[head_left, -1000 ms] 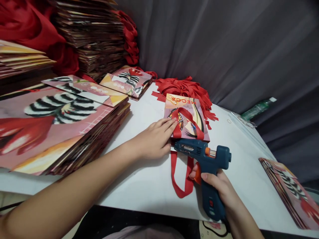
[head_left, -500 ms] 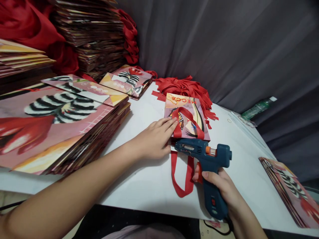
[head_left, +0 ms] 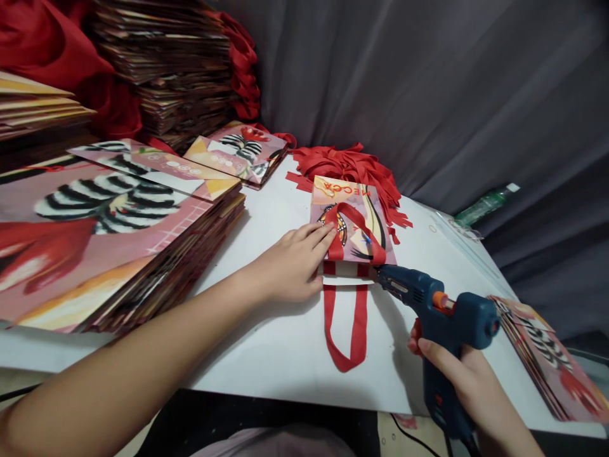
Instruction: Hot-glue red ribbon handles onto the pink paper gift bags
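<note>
A paper bag (head_left: 358, 231) with a butterfly print and red lettering lies flat on the white table (head_left: 276, 355). My left hand (head_left: 301, 261) rests on its near left side, fingers stretched out over one red ribbon handle (head_left: 375, 236). A second red ribbon handle (head_left: 346, 363) hangs toward me from the bag's opening, where a white flap (head_left: 349, 280) shows. In my right hand (head_left: 469, 374) is a blue hot glue gun (head_left: 428, 298), gripped by its handle with a finger at the red trigger. Its nozzle is at the right end of the flap; whether they touch, I cannot tell.
Large stacks of folded bags (head_left: 118, 209) fill the left, with a taller stack (head_left: 176, 63) behind. Red ribbons (head_left: 345, 164) are heaped beyond the bag. At the right are a green bottle (head_left: 485, 206) and more folded bags (head_left: 547, 355). A grey curtain (head_left: 404, 82) hangs behind.
The glue gun in my right hand has moved right, its nozzle going from the flap's left end to its right end. My left hand stays on the bag.
</note>
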{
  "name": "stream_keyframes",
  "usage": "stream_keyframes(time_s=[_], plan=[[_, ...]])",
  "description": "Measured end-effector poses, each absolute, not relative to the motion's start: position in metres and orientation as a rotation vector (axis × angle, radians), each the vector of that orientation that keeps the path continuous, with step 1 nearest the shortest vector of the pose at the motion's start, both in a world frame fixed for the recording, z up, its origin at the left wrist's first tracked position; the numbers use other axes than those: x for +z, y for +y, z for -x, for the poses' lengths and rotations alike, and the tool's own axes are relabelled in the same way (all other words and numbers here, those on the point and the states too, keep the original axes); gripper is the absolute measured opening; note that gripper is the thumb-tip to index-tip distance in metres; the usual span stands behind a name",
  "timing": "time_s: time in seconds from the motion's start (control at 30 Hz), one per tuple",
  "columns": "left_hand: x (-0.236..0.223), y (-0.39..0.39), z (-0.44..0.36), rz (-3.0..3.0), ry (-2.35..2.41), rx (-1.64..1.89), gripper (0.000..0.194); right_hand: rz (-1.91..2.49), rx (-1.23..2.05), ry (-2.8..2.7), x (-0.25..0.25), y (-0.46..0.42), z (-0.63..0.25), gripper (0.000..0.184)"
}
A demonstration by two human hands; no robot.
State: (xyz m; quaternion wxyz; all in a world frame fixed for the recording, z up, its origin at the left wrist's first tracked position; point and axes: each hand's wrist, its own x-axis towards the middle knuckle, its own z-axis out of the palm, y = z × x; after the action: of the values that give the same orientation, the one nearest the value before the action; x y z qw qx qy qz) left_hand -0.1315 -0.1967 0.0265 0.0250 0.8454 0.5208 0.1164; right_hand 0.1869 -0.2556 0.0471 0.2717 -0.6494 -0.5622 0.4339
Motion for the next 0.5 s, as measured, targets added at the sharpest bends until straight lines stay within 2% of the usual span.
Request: stream_keyframes(time_s=[0.17, 0.4, 0.5], plan=[[0.026, -0.197, 0.131, -2.628, 1.611, 0.374, 0.080, 1.711, 1.038, -1.558, 0.046, -0.264, -0.171, 0.045], [0.034, -0.201, 0.129, -2.588, 1.609, 0.330, 0.082, 1.490, 1.408, -1.525, 0.036, -0.259, -0.136, 0.042], [0.036, -0.202, 0.129, -2.567, 1.611, 0.319, 0.083, 1.455, 1.433, -1.536, 0.032, -0.254, -0.130, 0.044]])
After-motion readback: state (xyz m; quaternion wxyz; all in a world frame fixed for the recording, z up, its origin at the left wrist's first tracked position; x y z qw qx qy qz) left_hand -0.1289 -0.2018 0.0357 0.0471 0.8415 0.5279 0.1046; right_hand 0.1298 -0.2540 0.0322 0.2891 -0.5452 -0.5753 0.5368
